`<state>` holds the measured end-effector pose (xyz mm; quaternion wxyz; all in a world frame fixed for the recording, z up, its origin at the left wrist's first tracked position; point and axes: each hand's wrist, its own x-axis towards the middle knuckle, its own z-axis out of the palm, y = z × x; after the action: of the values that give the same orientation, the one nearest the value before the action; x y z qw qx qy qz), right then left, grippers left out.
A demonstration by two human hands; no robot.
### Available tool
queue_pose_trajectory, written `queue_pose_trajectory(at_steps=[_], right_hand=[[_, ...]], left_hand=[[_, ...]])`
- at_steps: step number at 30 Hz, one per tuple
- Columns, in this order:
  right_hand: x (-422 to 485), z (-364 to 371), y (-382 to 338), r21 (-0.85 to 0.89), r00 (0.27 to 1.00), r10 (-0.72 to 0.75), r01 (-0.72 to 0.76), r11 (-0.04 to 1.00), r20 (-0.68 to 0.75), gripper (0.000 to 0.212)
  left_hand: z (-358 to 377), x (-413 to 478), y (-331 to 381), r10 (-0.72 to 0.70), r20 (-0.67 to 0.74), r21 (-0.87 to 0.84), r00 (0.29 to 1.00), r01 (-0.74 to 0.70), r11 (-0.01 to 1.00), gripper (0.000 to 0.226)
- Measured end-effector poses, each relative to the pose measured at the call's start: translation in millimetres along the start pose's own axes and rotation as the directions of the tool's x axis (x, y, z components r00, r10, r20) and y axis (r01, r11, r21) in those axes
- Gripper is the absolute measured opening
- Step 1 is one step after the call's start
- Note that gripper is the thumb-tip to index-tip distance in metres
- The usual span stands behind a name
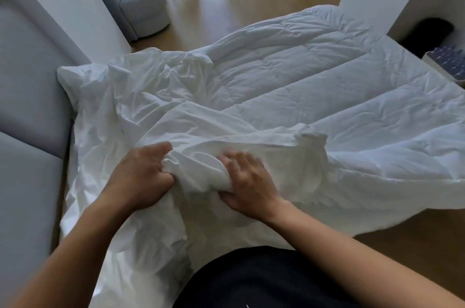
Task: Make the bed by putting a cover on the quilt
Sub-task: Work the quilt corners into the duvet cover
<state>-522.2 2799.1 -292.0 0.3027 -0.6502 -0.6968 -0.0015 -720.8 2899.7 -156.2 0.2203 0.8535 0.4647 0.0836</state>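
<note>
Both hands are at the near edge of the bed, closed on one bunched roll of the cover (130, 106). The left hand (141, 176) has its fingers curled into the fabric. The right hand (249, 181) clamps the same roll, fingers over the top and thumb beneath, though it is slightly blurred. The hands sit close together with the roll between them. The rest of the cover lies crumpled ahead and to the left of the grip, reaching the headboard (27, 81). The quilt (327, 86) lies ahead and to the right, and its stitched channels run diagonally from the hands toward the far right corner. Most of the quilt is bare. The cover's loose edge overlaps only its near-left part, so the covering appears to be at an early stage. The right hand is nearer the bare quilt, so the cover would have to be drawn rightward and away along that diagonal. The quilt's near-right edge hangs off the bed above the floor (415, 244). At the right margin an open white box (432, 68) holds small blue-topped items, too indistinct to identify.
</note>
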Motion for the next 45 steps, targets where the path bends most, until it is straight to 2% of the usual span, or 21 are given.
queue_pose_trajectory(at_steps=[2,5,8,11,13,17,19,22,23,24,25,27,30,34,38,40,42,43,44,45], right_hand=[[8.8,5.7,10.7,-0.024,0.992,0.122,-0.122,0.992,0.020,0.049],[5.9,2.1,37.7,-0.124,0.959,0.278,-0.271,0.955,0.047,0.035],[-4.4,-0.6,46.4,-0.149,0.967,0.257,-0.254,0.956,-0.002,0.021],[-5.9,-16.4,52.7,-0.134,0.977,0.166,-0.183,0.974,-0.131,0.004],[-2.3,-34.7,55.8,-0.149,0.967,0.106,-0.143,0.979,-0.231,0.014],[2.1,-60.7,47.5,-0.182,0.924,0.053,-0.131,0.975,-0.378,0.051],[0.3,-61.5,42.9,-0.185,0.913,0.064,-0.149,0.971,-0.404,0.059],[-3.5,-56.1,41.5,-0.204,0.914,0.065,-0.158,0.966,-0.400,0.057],[-4.5,-54.8,41.2,-0.210,0.916,0.067,-0.161,0.964,-0.395,0.056],[-5.3,-53.9,40.5,-0.221,0.918,0.067,-0.165,0.961,-0.392,0.054],[-5.8,-53.6,39.5,-0.233,0.919,0.070,-0.172,0.957,-0.389,0.050],[-7.4,-54.8,38.3,-0.254,0.915,0.080,-0.193,0.948,-0.395,0.043],[-10.5,-59.1,35.7,-0.313,0.896,0.085,-0.239,0.919,-0.435,0.049],[-19.4,-47.8,20.4,-0.422,0.863,0.124,-0.358,0.833,-0.489,0.052],[-26.9,-46.2,-0.7,-0.418,0.820,0.189,-0.456,0.785,-0.541,0.053],[-28.8,-48.3,-14.1,-0.337,0.791,0.380,-0.566,0.752,-0.480,0.068],[-25.9,-45.1,-28.0,-0.212,0.690,0.689,-0.724,0.657,-0.222,0.099],[-24.0,-40.3,-29.9,-0.181,0.633,0.768,-0.771,0.611,-0.103,0.110],[-20.7,-37.1,-26.5,-0.148,0.588,0.807,-0.805,0.575,-0.059,0.112],[-16.5,-35.4,-18.6,-0.117,0.560,0.826,-0.827,0.550,-0.069,0.105]], left_hand=[[-3.0,3.9,-5.4,0.005,0.009,0.011,1.000,-0.005,1.000,0.023],[-6.9,10.1,-11.5,0.032,-0.002,-0.006,0.999,-0.032,0.999,0.028],[-8.6,19.2,-13.7,0.072,0.005,0.002,0.997,-0.072,0.997,0.027],[-9.5,27.9,-23.4,0.096,0.007,0.056,0.995,-0.096,0.994,0.024],[-8.3,33.1,-29.7,0.129,-0.010,0.107,0.992,-0.127,0.986,0.029],[-2.6,35.0,-20.9,0.219,-0.051,0.131,0.974,-0.211,0.969,0.036],[1.7,33.2,-11.8,0.246,0.080,0.093,0.966,-0.253,0.963,0.046],[12.3,35.3,8.6,0.231,0.401,-0.033,0.886,-0.239,0.971,0.092],[20.1,38.2,17.3,0.215,0.449,-0.050,0.867,-0.216,0.975,0.103],[29.4,40.9,27.1,0.206,0.449,-0.032,0.869,-0.214,0.976,0.105],[40.5,43.6,35.9,0.209,0.414,0.009,0.886,-0.234,0.972,0.095],[59.4,43.6,49.3,0.246,0.300,0.086,0.922,-0.283,0.955,0.061],[68.4,45.7,52.9,0.319,0.164,0.006,0.934,-0.324,0.946,0.029],[49.6,67.8,48.6,0.410,0.020,0.019,0.912,-0.410,0.912,0.023],[44.7,78.5,50.2,0.461,-0.017,0.132,0.887,-0.455,0.881,0.020],[46.2,78.6,54.1,0.462,-0.019,0.134,0.887,-0.456,0.880,0.022],[45.9,78.2,59.5,0.461,-0.014,0.129,0.887,-0.456,0.881,0.025],[45.1,77.3,61.8,0.464,-0.007,0.134,0.886,-0.459,0.878,0.026],[44.4,76.5,63.3,0.472,0.001,0.141,0.882,-0.467,0.873,0.028],[43.9,75.7,63.8,0.483,0.007,0.149,0.876,-0.478,0.865,0.029]])
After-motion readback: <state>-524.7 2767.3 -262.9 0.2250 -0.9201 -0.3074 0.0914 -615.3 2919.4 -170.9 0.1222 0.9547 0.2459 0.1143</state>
